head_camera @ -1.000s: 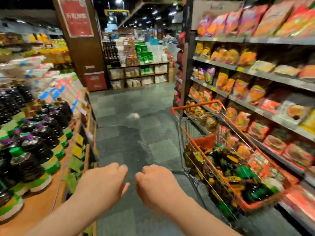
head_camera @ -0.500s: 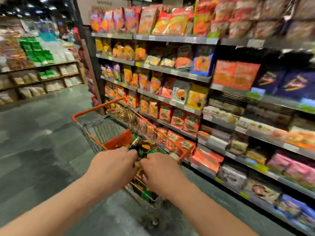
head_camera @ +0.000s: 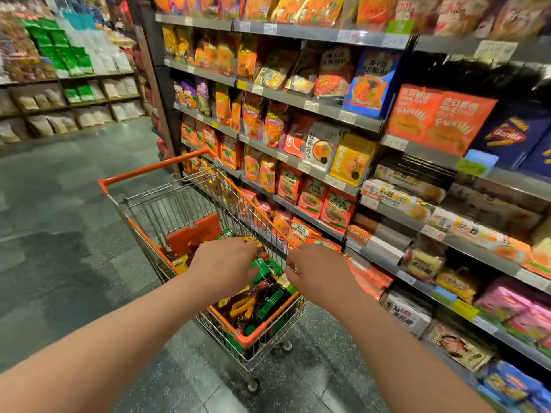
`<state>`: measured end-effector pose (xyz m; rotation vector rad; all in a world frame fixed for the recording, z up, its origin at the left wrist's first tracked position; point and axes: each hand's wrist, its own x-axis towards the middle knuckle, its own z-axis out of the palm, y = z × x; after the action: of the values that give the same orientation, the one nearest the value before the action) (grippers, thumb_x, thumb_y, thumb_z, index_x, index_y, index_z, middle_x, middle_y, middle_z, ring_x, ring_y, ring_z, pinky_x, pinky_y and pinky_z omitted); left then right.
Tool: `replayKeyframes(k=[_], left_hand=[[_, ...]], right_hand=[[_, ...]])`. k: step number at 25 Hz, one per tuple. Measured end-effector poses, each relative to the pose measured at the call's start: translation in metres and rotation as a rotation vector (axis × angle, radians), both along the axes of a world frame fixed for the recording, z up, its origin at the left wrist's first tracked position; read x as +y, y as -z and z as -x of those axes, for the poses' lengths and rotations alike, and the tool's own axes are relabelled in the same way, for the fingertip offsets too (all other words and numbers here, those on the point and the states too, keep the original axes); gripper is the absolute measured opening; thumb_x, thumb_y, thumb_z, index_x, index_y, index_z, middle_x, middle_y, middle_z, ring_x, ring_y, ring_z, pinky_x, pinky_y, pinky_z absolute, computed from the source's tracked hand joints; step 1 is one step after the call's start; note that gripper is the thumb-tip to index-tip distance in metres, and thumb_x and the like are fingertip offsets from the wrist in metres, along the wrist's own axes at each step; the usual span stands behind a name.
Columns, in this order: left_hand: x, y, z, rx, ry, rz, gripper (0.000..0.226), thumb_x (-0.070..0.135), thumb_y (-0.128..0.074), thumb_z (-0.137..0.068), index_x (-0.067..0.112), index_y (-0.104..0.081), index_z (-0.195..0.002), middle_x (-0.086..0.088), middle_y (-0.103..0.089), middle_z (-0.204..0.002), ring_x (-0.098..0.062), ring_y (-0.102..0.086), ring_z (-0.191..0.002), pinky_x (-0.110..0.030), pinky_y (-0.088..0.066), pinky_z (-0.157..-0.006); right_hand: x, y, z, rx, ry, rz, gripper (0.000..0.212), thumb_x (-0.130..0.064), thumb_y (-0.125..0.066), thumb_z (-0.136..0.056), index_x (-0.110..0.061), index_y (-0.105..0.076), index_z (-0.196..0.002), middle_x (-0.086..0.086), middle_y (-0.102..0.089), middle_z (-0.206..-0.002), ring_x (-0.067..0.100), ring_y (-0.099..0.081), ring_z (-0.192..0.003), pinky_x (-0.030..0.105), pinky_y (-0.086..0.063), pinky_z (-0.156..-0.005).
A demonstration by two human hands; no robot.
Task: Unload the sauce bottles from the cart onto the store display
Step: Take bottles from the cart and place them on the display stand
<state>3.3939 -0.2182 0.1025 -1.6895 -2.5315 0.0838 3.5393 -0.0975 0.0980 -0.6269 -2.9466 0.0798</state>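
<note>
A wire shopping cart (head_camera: 155, 169) with orange trim stands in the aisle beside a shelf unit. Its basket holds several dark sauce bottles (head_camera: 269, 304) with green caps and yellow labels. My left hand (head_camera: 223, 263) reaches down into the basket, with fingers curled over a green-capped sauce bottle (head_camera: 262, 268). My right hand (head_camera: 320, 274) hovers over the basket's right rim with fingers curled downward. The back of the hand hides what, if anything, it holds. The store display for the bottles is out of view.
Tall shelves (head_camera: 298, 98) packed with noodle and sauce packets run along the right, close to the cart. Grey tiled floor (head_camera: 74, 234) lies open to the left. Lower shelves with bagged goods (head_camera: 74, 93) stand at the far left.
My view swung right from the bottle display to the cart. Both hands went from hovering over the floor into the basket, and they have moved apart since half a second ago.
</note>
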Motion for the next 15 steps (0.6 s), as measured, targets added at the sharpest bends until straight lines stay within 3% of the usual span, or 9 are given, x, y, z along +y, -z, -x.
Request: replayKeyframes(k=[6, 13, 15], left_hand=[[0.051, 0.053, 0.069, -0.031, -0.017, 0.062, 0.027, 0.042, -0.049, -0.097, 0.017, -0.054, -0.103, 0.0, -0.053, -0.089, -0.024, -0.057, -0.082, -0.032, -0.038, -0.055], [0.088, 0.116, 0.102, -0.159, -0.175, 0.162, 0.021, 0.039, -0.052, -0.093, 0.018, -0.055, -0.098, 0.0, -0.058, -0.088, -0.026, -0.063, -0.085, -0.031, -0.036, -0.054], [0.093, 0.133, 0.104, -0.24, -0.24, 0.166, 0.021, 0.038, -0.05, -0.094, 0.017, -0.053, -0.098, -0.002, -0.058, -0.088, -0.028, -0.063, -0.087, -0.032, -0.037, -0.055]], right_hand=[[0.046, 0.063, 0.085, -0.168, -0.121, -0.009, 0.025, -0.03, -0.046, -0.097, -0.013, -0.063, -0.102, 0.006, -0.059, -0.094, 0.026, -0.06, -0.088, 0.036, -0.049, -0.067], [0.102, 0.136, 0.144, -0.361, -0.324, 0.042, 0.024, -0.033, -0.048, -0.094, -0.013, -0.056, -0.085, 0.006, -0.06, -0.084, 0.029, -0.061, -0.083, 0.035, -0.049, -0.064], [0.113, 0.157, 0.153, -0.47, -0.403, 0.056, 0.02, -0.03, -0.05, -0.093, -0.012, -0.06, -0.09, 0.008, -0.063, -0.089, 0.031, -0.062, -0.087, 0.034, -0.046, -0.065]])
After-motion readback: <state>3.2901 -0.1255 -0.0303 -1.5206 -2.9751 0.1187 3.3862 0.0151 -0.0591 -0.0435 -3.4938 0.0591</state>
